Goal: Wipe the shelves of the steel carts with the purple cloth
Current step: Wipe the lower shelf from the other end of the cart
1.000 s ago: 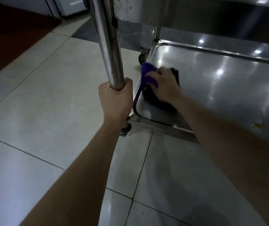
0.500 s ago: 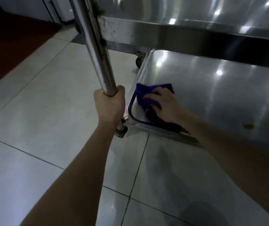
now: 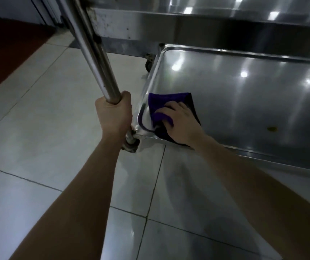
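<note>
**A:** What fills the view?

**B:** A steel cart on a tiled floor [image 3: 37,128]. Its bottom shelf [image 3: 244,94] is a wide shallow tray with a raised rim, and an upper shelf [image 3: 206,21] overhangs it from above.

**A:** And the upright post [image 3: 94,59] on the near left corner?

**B:** The left hand [image 3: 114,117] is clenched round it low down, just above the caster [image 3: 131,145]. I judge that is to steady a wheeled cart so it does not roll away under the wiping.

**A:** Where is the purple cloth [image 3: 161,102]?

**B:** It is folded flat in the near left corner of the bottom shelf, touching the rim. The right hand [image 3: 182,124] lies on top of it, palm down, with the fingers bent into a fold of the fabric, grasping it while pressing it to the steel.

**A:** Why there?

**B:** Corners trap grime, so working along the rim makes sense.

**A:** Much left?

**B:** Probably. A small yellowish spot [image 3: 272,129] sits well to the right of the cloth, near the front edge, apparently not yet wiped
</note>
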Demonstrator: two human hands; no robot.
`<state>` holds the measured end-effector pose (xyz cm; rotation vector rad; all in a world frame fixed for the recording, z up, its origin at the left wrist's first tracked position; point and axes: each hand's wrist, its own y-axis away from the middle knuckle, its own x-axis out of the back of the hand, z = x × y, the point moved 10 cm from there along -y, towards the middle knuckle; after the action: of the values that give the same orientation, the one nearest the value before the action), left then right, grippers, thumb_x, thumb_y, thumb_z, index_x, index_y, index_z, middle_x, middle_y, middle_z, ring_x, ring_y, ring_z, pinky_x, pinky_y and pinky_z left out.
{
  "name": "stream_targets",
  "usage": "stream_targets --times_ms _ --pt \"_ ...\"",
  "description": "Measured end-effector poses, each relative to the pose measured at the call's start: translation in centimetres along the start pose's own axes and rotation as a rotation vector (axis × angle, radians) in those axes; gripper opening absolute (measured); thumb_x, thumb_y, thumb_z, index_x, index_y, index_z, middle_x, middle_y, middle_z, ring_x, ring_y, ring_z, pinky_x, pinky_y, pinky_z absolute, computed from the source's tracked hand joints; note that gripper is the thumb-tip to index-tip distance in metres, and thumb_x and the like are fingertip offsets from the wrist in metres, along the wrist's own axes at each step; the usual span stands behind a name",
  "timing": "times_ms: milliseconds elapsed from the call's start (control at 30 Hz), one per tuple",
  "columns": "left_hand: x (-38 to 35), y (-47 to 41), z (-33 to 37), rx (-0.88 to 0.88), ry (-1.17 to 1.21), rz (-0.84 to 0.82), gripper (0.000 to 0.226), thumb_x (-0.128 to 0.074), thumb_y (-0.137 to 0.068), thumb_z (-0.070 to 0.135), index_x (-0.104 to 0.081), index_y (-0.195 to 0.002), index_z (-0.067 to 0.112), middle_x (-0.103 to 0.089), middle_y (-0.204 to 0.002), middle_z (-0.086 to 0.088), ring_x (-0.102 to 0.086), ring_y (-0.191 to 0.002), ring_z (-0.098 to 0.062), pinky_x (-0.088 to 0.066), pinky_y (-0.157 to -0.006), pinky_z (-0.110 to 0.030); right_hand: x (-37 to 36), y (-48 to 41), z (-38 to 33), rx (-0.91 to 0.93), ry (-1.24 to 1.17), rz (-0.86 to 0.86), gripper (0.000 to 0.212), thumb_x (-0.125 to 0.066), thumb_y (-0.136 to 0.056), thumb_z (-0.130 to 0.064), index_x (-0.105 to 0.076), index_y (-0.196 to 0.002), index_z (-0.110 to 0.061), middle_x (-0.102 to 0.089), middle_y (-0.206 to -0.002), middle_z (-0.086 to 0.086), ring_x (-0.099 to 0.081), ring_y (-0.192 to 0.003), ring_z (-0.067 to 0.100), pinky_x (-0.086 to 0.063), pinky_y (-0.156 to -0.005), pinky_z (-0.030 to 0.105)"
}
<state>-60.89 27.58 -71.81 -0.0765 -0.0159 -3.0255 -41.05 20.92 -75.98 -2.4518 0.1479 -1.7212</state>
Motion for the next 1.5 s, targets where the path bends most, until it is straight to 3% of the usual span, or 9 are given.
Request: stream_targets --times_ms 133,200,333,433,567,700,967,1233,1500 --pt "0.0 -0.8 0.0 -0.009 -0.059 -0.036 0.033 -0.074 -0.084 0.032 -0.062 -0.053 0.027 -0.058 -0.058 -0.002 -0.057 -0.054 -0.021 -0.052 -0.058 -0.039 6.0 6.8 13.0 -0.352 0.131 0.159 0.041 -0.065 -0.096 -0.018 -0.067 -0.137 -0.022 -0.059 -0.139 0.016 -0.054 -0.116 0.046 -0.042 -0.106 0.05" --pt "0.7 -0.6 -0.5 -0.031 -0.116 0.01 0.026 -0.081 -0.083 0.049 -0.07 -0.079 0.025 -0.069 -0.072 0.002 -0.066 -0.066 -0.017 -0.06 -0.07 -0.041 8.1 10.4 16.8 -0.488 0.172 0.218 0.042 -0.062 -0.099 -0.024 -0.062 -0.141 -0.023 -0.058 -0.139 0.017 -0.054 -0.116 0.048 -0.043 -0.104 0.052" --pt "3.7 7.8 -2.1 -0.112 -0.224 0.384 0.052 -0.08 -0.087 0.053 -0.046 -0.107 0.018 -0.054 -0.098 -0.005 -0.054 -0.08 -0.011 -0.05 -0.08 -0.032 8.0 11.3 17.4 -0.539 0.228 0.192 0.048 -0.05 -0.1 -0.04 -0.057 -0.144 -0.022 -0.057 -0.14 0.015 -0.053 -0.118 0.044 -0.045 -0.1 0.05" --pt "-4.1 12.8 -2.4 -0.373 -0.391 0.023 0.031 -0.067 -0.099 0.044 -0.053 -0.106 0.017 -0.057 -0.101 -0.005 -0.054 -0.091 -0.017 -0.047 -0.084 -0.034 7.7 11.0 17.2 -0.531 0.222 0.188 0.049 -0.054 -0.101 -0.041 -0.055 -0.146 -0.022 -0.054 -0.144 0.014 -0.051 -0.122 0.042 -0.043 -0.101 0.049" --pt "-15.4 12.9 -2.5 -0.581 -0.708 -0.314 0.046 -0.054 -0.11 0.045 -0.064 -0.131 0.005 -0.065 -0.128 -0.014 -0.06 -0.12 -0.035 -0.045 -0.109 -0.051 7.4 10.9 16.9 -0.561 0.245 0.166 0.045 -0.053 -0.102 -0.038 -0.054 -0.145 -0.024 -0.051 -0.147 0.012 -0.048 -0.125 0.04 -0.043 -0.102 0.051" --pt "-18.6 11.7 -4.2 -0.715 -0.95 -0.371 0.058 -0.044 -0.113 0.049 -0.058 -0.147 0.005 -0.061 -0.148 -0.019 -0.05 -0.147 -0.037 -0.029 -0.128 -0.054 7.0 11.9 15.3 -0.62 0.213 0.169 0.041 -0.049 -0.105 -0.034 -0.053 -0.144 -0.022 -0.046 -0.149 0.013 -0.047 -0.124 0.04 -0.047 -0.099 0.05" --pt "-16.0 8.8 -4.8 -0.756 -0.99 -0.325 0.066 -0.036 -0.11 0.055 -0.053 -0.15 0.005 -0.057 -0.154 -0.02 -0.04 -0.156 -0.035 -0.023 -0.13 -0.061 8.3 14.7 14.5 -0.391 0.1 0.136 0.041 -0.057 -0.104 -0.032 -0.062 -0.144 -0.026 -0.056 -0.143 0.008 -0.051 -0.123 0.037 -0.044 -0.106 0.047" --pt "-17.5 9.2 -5.4 -0.772 -1.054 -0.385 0.073 -0.025 -0.11 0.053 -0.043 -0.161 0.003 -0.054 -0.159 -0.023 -0.038 -0.157 -0.036 -0.019 -0.133 -0.054 13.2 19.6 26.4 -1.008 0.263 0.322 0.041 -0.049 -0.103 -0.026 -0.055 -0.143 -0.018 -0.048 -0.147 0.018 -0.045 -0.13 0.047 -0.044 -0.105 0.053" --pt "-16.0 8.6 -5.2 -0.752 -0.977 -0.331 0.069 -0.023 -0.109 0.044 -0.043 -0.161 0.003 -0.052 -0.161 -0.019 -0.045 -0.152 -0.036 -0.025 -0.13 -0.054 5.2 4.4 11.6 -0.202 0.089 0.069 0.042 -0.06 -0.099 -0.027 -0.063 -0.14 -0.027 -0.057 -0.143 0.002 -0.051 -0.124 0.032 -0.042 -0.107 0.048"
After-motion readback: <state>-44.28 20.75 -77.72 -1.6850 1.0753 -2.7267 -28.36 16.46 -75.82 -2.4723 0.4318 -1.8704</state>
